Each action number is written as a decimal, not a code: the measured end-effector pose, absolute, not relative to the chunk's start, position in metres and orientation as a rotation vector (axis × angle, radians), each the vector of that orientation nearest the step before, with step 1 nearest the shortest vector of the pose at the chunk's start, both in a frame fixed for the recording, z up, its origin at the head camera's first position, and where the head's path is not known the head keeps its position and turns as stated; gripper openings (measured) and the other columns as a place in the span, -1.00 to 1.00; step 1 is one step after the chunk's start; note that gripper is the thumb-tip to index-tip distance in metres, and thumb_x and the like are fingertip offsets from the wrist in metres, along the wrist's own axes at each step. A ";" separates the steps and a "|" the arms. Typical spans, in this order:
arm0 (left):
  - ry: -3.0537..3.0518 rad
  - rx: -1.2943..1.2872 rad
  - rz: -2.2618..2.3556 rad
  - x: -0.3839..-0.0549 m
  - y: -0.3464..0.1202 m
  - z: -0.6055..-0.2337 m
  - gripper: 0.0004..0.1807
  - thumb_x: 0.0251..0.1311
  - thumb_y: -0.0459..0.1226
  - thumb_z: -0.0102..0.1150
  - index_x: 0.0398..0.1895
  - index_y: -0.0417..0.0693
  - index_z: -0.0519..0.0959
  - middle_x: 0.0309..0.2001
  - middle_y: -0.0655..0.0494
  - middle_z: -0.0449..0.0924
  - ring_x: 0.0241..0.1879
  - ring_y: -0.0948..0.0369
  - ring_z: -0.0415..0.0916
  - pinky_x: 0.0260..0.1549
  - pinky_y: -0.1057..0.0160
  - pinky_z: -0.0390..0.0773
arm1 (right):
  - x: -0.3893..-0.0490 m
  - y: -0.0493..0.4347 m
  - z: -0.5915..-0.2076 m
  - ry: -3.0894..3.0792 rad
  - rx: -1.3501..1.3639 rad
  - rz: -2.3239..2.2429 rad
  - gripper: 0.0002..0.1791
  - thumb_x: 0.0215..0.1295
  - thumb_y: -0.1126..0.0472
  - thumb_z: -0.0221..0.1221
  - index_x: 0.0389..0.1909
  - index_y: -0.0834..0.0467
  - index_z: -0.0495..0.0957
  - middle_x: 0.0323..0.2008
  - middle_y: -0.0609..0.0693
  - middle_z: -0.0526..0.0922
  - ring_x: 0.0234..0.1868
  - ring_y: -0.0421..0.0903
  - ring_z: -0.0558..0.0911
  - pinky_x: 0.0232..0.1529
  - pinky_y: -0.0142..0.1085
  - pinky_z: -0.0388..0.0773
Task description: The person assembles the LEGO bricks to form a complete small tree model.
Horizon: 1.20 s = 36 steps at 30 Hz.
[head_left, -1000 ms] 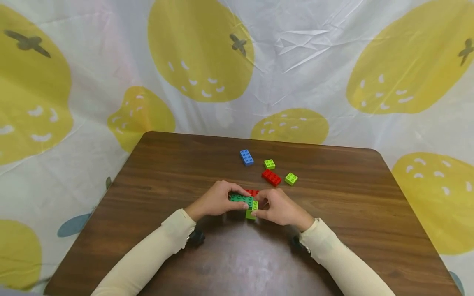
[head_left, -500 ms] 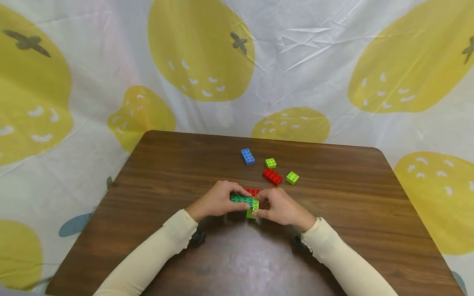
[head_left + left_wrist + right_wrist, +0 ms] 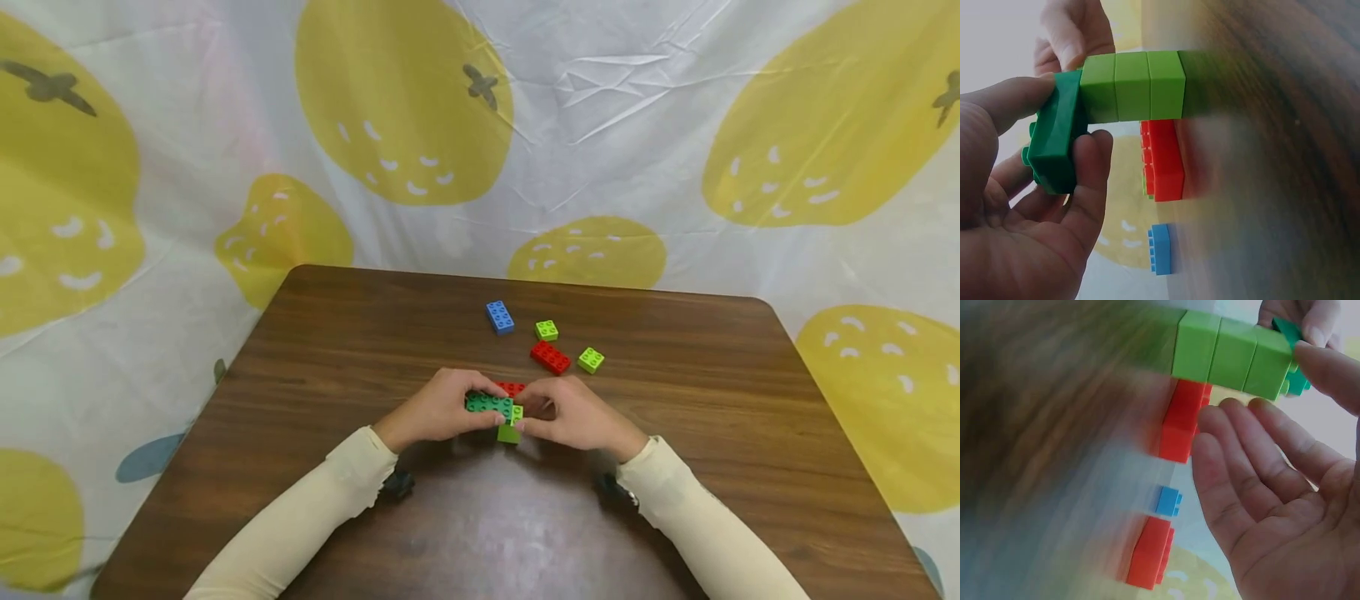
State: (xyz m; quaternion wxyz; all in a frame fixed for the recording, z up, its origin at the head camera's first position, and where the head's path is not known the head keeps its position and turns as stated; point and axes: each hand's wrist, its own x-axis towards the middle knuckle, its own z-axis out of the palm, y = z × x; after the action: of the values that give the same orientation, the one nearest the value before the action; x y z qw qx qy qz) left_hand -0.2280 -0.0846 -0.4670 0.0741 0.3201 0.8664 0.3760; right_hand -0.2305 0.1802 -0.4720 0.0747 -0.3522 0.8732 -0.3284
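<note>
My left hand (image 3: 442, 407) grips a dark green toy building brick (image 3: 1057, 134) between thumb and fingers. That brick sits on top of an upright stack of three lime green bricks (image 3: 1132, 87), jutting out to the left with one lime stud row showing beside it. At the stack's right side is my right hand (image 3: 576, 419). Its fingers (image 3: 1272, 459) are loosely spread and apart from the lime bricks, while the thumb tip overlaps the stack's top edge in the right wrist view. Just behind the stack lies a red brick (image 3: 512, 388), partly hidden by the hands.
Farther back on the brown wooden table (image 3: 360, 333) lie a blue brick (image 3: 499, 317), another red brick (image 3: 551, 357) and two small lime bricks, one behind (image 3: 547, 330) and one to the right (image 3: 591, 360). A lemon-print cloth (image 3: 420, 242) hangs behind the table.
My right hand has shifted slightly right, its thumb and fingers easing off the lime stack's side. The left hand keeps its hold on the green brick with little movement.
</note>
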 end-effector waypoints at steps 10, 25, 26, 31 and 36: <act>2.637 1.006 1.121 -0.227 -0.084 -0.468 -0.64 0.28 -0.08 0.47 0.09 0.03 0.78 -0.01 0.16 0.77 -0.08 0.27 0.63 -0.07 0.27 0.63 | -0.249 0.185 -0.476 2.688 -0.953 -1.040 -0.70 0.39 0.07 0.41 0.03 0.12 0.75 -0.15 -0.12 0.82 -0.16 -0.23 0.75 -0.04 -0.19 0.74; 2.623 0.979 1.108 -0.226 -0.084 -0.466 -0.64 0.28 -0.08 0.47 0.09 0.03 0.78 0.00 0.15 0.75 -0.10 0.28 0.59 -0.11 0.29 0.62 | -0.275 0.174 -0.486 2.666 -0.875 -0.925 -0.50 0.23 0.10 0.53 0.16 0.16 0.68 -0.03 0.01 0.80 0.01 -0.03 0.76 0.10 -0.02 0.70; 2.622 0.979 1.107 -0.226 -0.084 -0.466 -0.64 0.28 -0.08 0.48 0.09 0.03 0.78 0.00 0.16 0.75 -0.09 0.28 0.59 -0.11 0.30 0.61 | -0.276 0.173 -0.486 2.656 -0.873 -0.920 -0.49 0.23 0.10 0.53 0.17 0.15 0.68 -0.04 0.00 0.81 0.00 -0.05 0.76 0.10 -0.03 0.70; 2.615 0.983 1.119 -0.226 -0.084 -0.466 -0.64 0.27 -0.08 0.48 0.08 0.04 0.78 -0.02 0.15 0.75 -0.11 0.26 0.59 -0.12 0.29 0.61 | -0.278 0.175 -0.486 2.643 -0.849 -0.914 -0.51 0.24 0.16 0.50 0.19 0.14 0.67 -0.15 -0.05 0.80 -0.15 -0.14 0.74 -0.08 -0.14 0.70; 2.618 0.971 1.096 -0.227 -0.084 -0.465 -0.63 0.28 -0.05 0.47 0.10 0.06 0.76 0.02 0.15 0.75 -0.06 0.24 0.61 -0.03 0.23 0.63 | -0.277 0.181 -0.483 2.657 -0.794 -0.909 -0.53 0.28 0.15 0.45 0.20 0.17 0.69 -0.15 -0.04 0.80 -0.34 -0.22 0.65 -0.28 -0.29 0.63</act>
State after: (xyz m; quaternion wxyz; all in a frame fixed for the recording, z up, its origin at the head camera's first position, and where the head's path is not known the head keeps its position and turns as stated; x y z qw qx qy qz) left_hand -0.2271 -0.0845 -0.4653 0.0707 0.3229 0.8706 0.3645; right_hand -0.2767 0.1810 -0.4832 0.1115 -0.2703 0.9048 -0.3096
